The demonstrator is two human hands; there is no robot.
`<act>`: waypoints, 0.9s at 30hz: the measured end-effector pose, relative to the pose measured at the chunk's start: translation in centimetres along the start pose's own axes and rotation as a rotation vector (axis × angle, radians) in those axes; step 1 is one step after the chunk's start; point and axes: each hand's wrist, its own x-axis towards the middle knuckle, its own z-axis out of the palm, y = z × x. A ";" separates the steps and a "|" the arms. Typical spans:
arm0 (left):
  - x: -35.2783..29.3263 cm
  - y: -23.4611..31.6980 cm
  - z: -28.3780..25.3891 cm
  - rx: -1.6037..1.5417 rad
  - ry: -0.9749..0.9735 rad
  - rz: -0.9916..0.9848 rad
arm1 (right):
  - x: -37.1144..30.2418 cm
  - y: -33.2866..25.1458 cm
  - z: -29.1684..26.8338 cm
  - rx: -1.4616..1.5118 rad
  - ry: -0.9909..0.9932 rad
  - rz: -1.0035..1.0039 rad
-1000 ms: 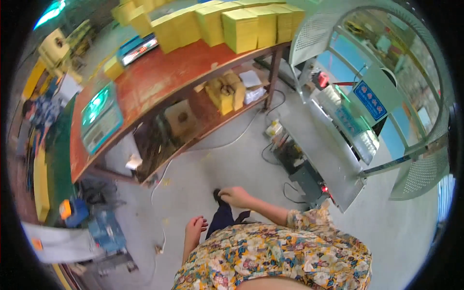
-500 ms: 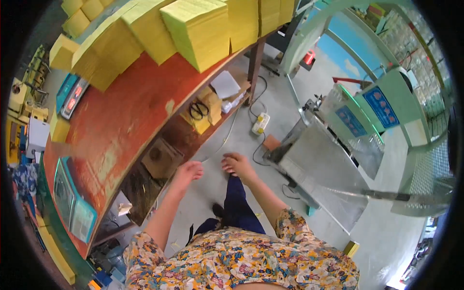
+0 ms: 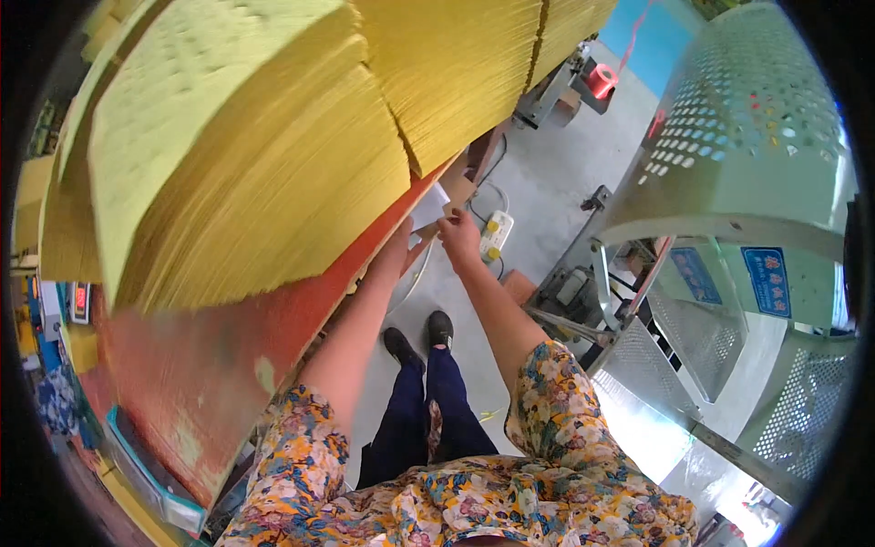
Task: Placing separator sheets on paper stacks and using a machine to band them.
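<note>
My right hand reaches to the shelf under the red table, its fingers closed at the edge of a piece of brown card. My left hand is beside the card's other side, close against the table edge; its fingers are mostly hidden and blurred. A white sheet of paper lies on the shelf just beyond the hands. Another tan piece of cardboard shows past my right fingertips.
Tall stacks of yellow paper stand on the red table, overhanging its edge. A white power strip with cables lies on the floor to the right. Farther right stands a pale green machine with a perforated guard. A red spool is at the back.
I have stepped forward, and the yellow stacks now loom much larger. Both hands have moved from above the floor to the shelf, where my right hand has taken hold of brown card.
</note>
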 end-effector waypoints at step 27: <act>6.4 -4.0 -2.6 -0.394 -0.067 -0.290 | -2.5 -4.9 0.9 0.046 -0.191 -0.499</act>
